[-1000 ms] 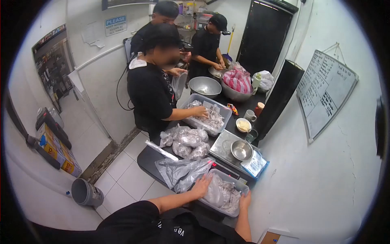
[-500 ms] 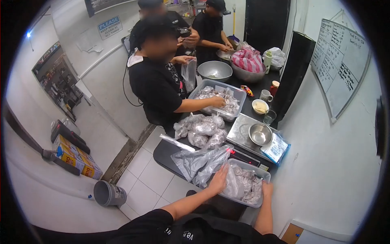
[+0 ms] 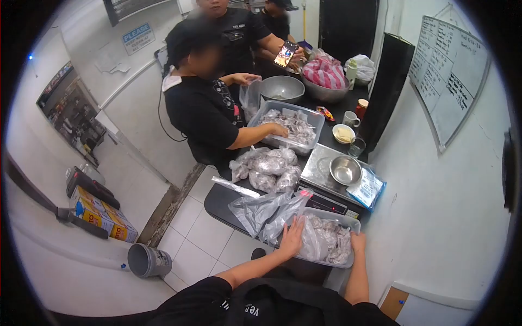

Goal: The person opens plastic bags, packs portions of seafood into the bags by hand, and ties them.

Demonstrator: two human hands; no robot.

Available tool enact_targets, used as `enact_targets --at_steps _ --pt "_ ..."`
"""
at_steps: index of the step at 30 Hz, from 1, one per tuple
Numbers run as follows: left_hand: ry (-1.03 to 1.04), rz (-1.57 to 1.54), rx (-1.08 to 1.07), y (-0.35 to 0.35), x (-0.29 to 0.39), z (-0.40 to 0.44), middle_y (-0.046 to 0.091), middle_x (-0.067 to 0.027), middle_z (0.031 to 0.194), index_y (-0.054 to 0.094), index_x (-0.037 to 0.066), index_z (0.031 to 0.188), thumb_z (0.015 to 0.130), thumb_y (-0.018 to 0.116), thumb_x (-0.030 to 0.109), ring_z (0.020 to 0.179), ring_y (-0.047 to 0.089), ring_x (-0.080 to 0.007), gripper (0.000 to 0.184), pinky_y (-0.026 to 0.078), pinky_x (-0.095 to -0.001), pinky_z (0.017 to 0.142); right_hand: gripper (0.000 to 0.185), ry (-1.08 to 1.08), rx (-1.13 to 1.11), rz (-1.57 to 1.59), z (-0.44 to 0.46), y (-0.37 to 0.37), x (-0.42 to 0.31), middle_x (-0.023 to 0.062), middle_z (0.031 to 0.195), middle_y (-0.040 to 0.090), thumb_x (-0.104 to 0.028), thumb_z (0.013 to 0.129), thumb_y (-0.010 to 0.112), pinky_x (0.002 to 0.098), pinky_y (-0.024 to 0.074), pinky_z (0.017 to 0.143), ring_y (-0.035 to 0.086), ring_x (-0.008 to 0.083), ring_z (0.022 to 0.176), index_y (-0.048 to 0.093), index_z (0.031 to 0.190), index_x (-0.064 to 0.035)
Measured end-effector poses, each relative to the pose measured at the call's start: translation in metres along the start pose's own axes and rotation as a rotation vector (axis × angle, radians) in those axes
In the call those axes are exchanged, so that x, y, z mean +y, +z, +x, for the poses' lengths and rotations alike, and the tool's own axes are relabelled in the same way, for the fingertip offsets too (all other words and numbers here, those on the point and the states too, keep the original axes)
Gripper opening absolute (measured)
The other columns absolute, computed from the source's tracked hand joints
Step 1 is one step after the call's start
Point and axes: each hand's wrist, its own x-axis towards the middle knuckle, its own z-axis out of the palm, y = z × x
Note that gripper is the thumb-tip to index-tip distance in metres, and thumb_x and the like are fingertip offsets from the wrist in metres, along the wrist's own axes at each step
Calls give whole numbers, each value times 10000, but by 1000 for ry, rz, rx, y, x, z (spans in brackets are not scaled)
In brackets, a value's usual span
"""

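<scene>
My left hand [image 3: 292, 238] lies with its fingers stretched out against the left end of a clear plastic tub [image 3: 348, 264], beside a clear plastic bag. My right hand [image 3: 358, 242] is closed round the tub's right rim. Inside the tub are filled clear bags [image 3: 334, 239] with greyish-pink contents I cannot identify. Flat, loose plastic bags [image 3: 260, 213] are spread on the dark table to the left of my left hand. Just behind the tub stands a digital scale [image 3: 312, 171] with a metal bowl [image 3: 346, 170] on its plate.
Several filled bags [image 3: 266, 167] are piled left of the scale. Across the table a co-worker [image 3: 204, 106] reaches into a larger tub [image 3: 312, 146] and holds a plastic bag. Farther back, another person holds up a phone [image 3: 286, 54]. A white wall is on the right.
My view has shifted slightly, while both my hands stay at the tub. The person at the back has brought the phone forward, its lit screen facing me.
</scene>
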Motion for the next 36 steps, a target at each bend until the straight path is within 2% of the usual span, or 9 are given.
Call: enact_targets --at_steps 14,17,19,23,25,26,28,31,36 --pt "90 -121 -136 -7 -13 4 173 -199 1469 143 9 1417 777 453 49 1357 147 -398 712 223 -571 1038 326 -28 -56 134 3 0 6 241 837 646 -290 770 604 430 466 756 623 390 835 669 871 13" --pt "111 -110 -226 -13 -22 6 174 -198 1468 121 8 1418 789 474 107 1352 150 -412 728 244 -586 1022 327 -8 -42 135 6 5 12 240 841 646 -290 765 602 433 465 761 622 386 842 669 878 9" --pt "116 -145 -424 -21 -27 11 176 -199 1469 75 19 1428 804 480 153 1349 147 -423 756 240 -600 1017 334 -1 9 88 6 6 11 211 783 657 -281 755 618 399 473 715 641 343 772 662 846 37" --pt "163 -89 -646 -41 -33 29 167 -191 1477 31 59 1443 798 507 223 1344 156 -436 819 223 -615 1017 331 -8 15 86 7 6 12 204 772 657 -283 755 614 398 474 709 641 343 763 664 845 31" --pt "140 95 -1011 -67 -17 40 51 -154 1508 -7 100 1450 768 591 294 1337 180 -439 927 199 -638 1015 334 5 4 76 13 12 20 207 779 657 -292 758 605 403 472 710 641 345 770 665 848 24" --pt "139 86 -1021 -72 -11 41 51 -154 1508 -7 100 1450 768 591 294 1337 180 -439 927 199 -638 1015 334 14 0 67 15 15 24 207 779 657 -292 758 605 403 472 710 641 345 770 665 848 24" --pt "183 273 -1070 -77 -3 40 -107 -135 1504 -11 139 1451 715 706 417 1325 216 -436 1065 211 -653 1002 341 -18 -32 39 17 14 25 204 776 657 -302 763 598 408 468 703 640 343 762 664 857 19" --pt "189 353 -1124 -80 5 39 -225 -119 1477 -21 122 1448 662 738 493 1283 298 -446 1154 255 -665 973 348 -20 -30 68 12 10 19 203 779 656 -308 769 596 411 464 700 636 339 753 661 865 20" --pt "206 235 -1140 -63 -10 39 -239 -157 1462 -15 94 1443 646 733 535 1218 390 -452 1178 358 -608 934 331 19 -72 76 7 4 11 240 867 648 -304 788 585 421 469 767 624 381 856 671 886 1"
